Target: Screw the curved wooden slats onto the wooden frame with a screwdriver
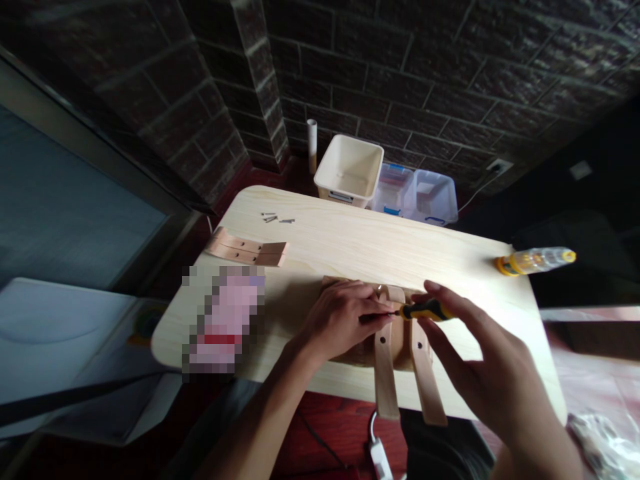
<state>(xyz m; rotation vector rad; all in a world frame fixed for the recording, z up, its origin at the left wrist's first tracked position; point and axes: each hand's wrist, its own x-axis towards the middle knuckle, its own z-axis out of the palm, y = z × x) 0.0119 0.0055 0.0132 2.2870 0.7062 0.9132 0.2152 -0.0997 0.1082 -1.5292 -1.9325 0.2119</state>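
A yellow-and-black screwdriver point(425, 310) lies nearly level in my right hand point(483, 347), its handle between thumb and fingers. Its tip points left at the fingertips of my left hand point(343, 313). Those fingers are pinched together at the tip; what sits between them is too small to make out. Beneath both hands is a brown block-like piece point(357, 353), partly covered by my left hand. Two pale wooden strips point(386, 383), each with a dark hole, lie across it and stick out past the table's near edge.
On the light wooden table point(340, 240), a curved wooden piece with holes point(247, 250) lies left, near several loose screws point(273, 219). A blurred pink item point(227, 320) sits nearer. A clear-and-yellow bottle-shaped container point(537, 260) is right. Behind stand a cream bin point(345, 167) and clear plastic boxes point(435, 197).
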